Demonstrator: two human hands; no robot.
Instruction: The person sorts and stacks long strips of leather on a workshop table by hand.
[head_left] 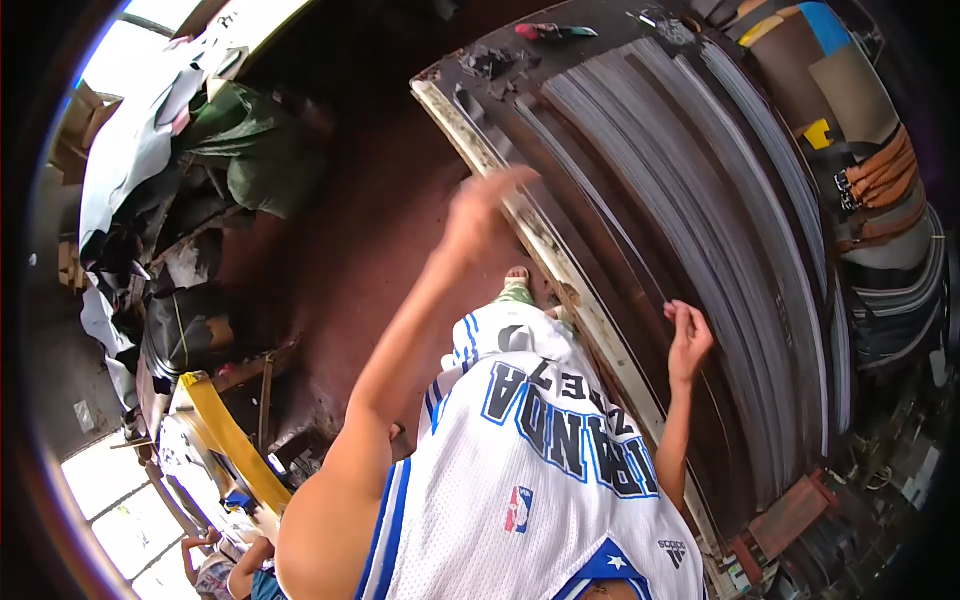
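My left hand (480, 205) is raised over the pale, worn front edge of the table and is smeared by motion, so its fingers and anything in them cannot be made out. Farther right, over the table, my right hand (690, 340) pinches the near end of a thin dark strip (610, 215). That strip runs away from my fingertips toward the far side of the table. Just to the right of it lie long rows of stacked grey strips (690, 200), slightly curved in this view.
A knife with a red handle (540, 32) and dark scraps (490, 62) lie at the table's far end (455, 65). Rolls and folded material (880, 180) stand at the right. Draped sheets and a green cloth (245, 140) are at the left; people (250, 570) show lower left.
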